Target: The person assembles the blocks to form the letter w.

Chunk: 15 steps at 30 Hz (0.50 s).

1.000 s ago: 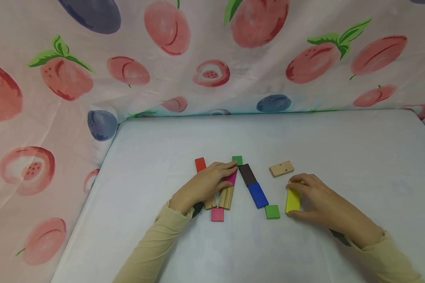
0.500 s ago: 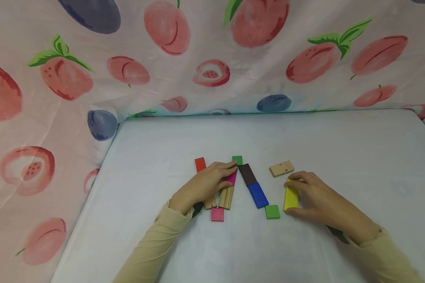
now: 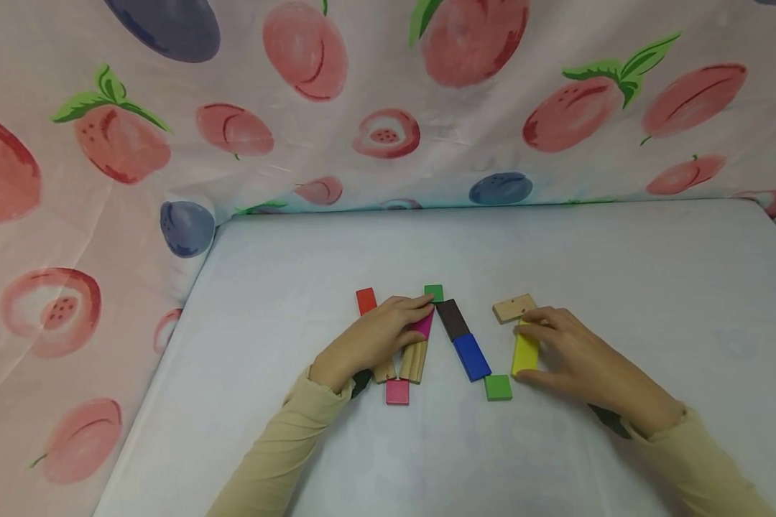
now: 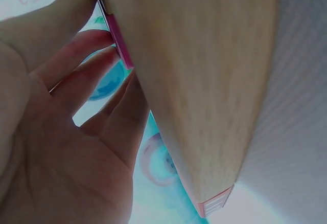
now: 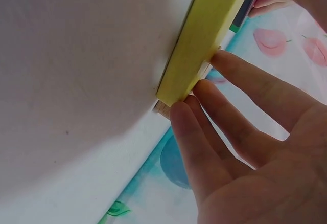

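My right hand pinches a yellow wooden block lengthwise, thumb at its near end and fingers at the far end. In the right wrist view the same yellow block lies close against the table with fingertips along its edge. My left hand rests over the row at left, its fingers reaching the magenta block below a small green square. It partly covers a red block and a plain wood block. Another plain wood block lies below the magenta one.
A dark brown block and a blue block form a slanting line, with a green square at its near end. A pink square sits at front left. One loose wood block lies just beyond the yellow one.
My right hand has slid the yellow block a little left and away from me, toward the loose wood block. The left hand has stayed in place.
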Tool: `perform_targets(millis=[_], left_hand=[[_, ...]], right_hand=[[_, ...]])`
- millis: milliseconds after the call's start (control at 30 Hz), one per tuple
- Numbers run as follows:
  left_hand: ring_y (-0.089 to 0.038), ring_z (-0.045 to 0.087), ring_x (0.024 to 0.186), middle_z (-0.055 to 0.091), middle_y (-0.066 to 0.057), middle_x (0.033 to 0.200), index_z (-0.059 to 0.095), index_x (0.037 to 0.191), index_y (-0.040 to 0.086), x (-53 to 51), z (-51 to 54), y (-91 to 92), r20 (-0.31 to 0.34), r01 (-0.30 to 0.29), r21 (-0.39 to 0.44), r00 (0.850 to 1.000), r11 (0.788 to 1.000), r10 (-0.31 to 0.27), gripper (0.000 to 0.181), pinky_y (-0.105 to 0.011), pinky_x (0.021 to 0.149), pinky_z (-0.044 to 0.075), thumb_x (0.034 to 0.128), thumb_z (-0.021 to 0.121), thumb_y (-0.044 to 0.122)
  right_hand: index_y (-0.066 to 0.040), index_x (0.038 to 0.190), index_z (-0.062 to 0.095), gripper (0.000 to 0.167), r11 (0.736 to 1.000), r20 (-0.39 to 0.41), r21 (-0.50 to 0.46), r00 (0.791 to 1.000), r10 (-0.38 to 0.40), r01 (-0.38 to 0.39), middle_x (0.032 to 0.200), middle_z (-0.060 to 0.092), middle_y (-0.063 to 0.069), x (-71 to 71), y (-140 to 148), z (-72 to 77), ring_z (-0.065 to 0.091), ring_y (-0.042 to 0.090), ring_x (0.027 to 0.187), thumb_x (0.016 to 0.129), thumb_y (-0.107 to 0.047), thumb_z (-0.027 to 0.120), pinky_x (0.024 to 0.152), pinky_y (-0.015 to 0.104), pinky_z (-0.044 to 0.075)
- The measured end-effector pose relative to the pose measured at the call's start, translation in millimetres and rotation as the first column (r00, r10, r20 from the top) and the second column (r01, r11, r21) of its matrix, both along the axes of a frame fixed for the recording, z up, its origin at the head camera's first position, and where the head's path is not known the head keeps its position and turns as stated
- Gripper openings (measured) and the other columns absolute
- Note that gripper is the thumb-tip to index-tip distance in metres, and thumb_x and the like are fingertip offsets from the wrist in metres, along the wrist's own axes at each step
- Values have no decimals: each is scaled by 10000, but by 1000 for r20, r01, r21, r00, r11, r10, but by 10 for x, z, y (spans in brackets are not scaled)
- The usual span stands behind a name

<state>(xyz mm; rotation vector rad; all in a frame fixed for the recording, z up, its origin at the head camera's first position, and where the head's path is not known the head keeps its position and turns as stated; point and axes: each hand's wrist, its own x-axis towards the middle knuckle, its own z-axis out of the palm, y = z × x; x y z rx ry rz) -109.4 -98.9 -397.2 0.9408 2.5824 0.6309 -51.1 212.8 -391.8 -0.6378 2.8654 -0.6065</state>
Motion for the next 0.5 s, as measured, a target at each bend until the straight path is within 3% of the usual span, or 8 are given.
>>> perform_targets(millis=[233,500], left_hand=[[-220,369,1440,395,-24,1573,467,1474,90,-9,-13,2,-2,0,3,1000,1000,0,529,-347,1149,378,988,622,228],[-216,374,1437,399,-23,1571,471,1471,89,-13,-33,0,-8,2,5,1000,1000,-2,527,-344,1147,380,986,624,230]], right_hand=[[-7,1242,659,619,999,-38,-23,999,25,-26,1317,538,177,-39,-11,-21,479,365,1244,764,-344,860,1017,583,453],[-18,1244,661,618,999,-19,-23,999,26,-26,1318,540,184,-98,-45,-28,482,379,1239,774,-371,851,1014,583,456]])
